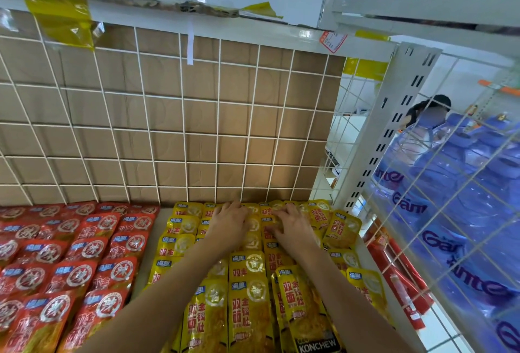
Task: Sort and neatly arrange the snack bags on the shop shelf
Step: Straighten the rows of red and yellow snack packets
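yellow snack bags (247, 305) lay flat in overlapping columns below the wire grid (183, 116), long axes running toward it, tops nearest it. print read "双面"; one bottom strip read "konchew". red snack bags (84, 254), round "辣" seal, lay likewise further left along the grid. left hand (228, 224) and right hand (292, 227) pressed on yellow bags at the grid's foot, fingers spread, gripping nothing.
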`<state>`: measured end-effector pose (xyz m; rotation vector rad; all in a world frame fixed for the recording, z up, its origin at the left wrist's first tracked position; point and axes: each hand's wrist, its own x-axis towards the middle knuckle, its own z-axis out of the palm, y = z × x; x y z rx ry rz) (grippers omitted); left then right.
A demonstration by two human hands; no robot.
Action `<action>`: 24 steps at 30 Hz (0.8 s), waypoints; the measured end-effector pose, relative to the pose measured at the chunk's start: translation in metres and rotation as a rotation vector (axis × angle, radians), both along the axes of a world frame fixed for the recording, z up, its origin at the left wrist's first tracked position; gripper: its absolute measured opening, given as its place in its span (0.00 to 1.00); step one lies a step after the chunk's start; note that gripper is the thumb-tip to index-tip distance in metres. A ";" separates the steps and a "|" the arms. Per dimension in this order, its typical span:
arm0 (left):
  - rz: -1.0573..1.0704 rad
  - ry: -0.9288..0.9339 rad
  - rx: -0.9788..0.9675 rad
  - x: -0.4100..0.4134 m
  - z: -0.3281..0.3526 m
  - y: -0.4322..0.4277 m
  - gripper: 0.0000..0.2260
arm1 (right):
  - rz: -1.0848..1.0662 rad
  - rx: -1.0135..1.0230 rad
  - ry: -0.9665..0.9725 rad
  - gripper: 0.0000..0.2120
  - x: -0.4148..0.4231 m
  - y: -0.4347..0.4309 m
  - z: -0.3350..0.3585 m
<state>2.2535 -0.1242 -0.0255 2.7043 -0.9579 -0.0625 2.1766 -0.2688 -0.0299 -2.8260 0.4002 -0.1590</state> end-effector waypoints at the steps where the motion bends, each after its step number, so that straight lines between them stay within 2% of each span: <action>1: -0.011 0.037 0.002 0.005 0.003 -0.002 0.16 | -0.002 0.003 0.002 0.23 0.000 0.000 0.000; 4: -0.017 0.160 -0.028 0.017 0.011 -0.007 0.14 | -0.002 0.007 0.000 0.23 0.000 0.000 -0.001; 9: -0.016 0.315 -0.198 0.028 0.007 -0.009 0.09 | -0.009 0.016 -0.011 0.23 -0.001 -0.001 -0.004; 16: -0.031 0.338 -0.333 0.031 -0.001 -0.008 0.08 | -0.018 0.026 -0.035 0.23 -0.001 -0.001 -0.005; 24: -0.073 0.306 -0.352 0.037 -0.003 -0.008 0.07 | -0.016 0.037 -0.039 0.23 -0.001 -0.002 -0.006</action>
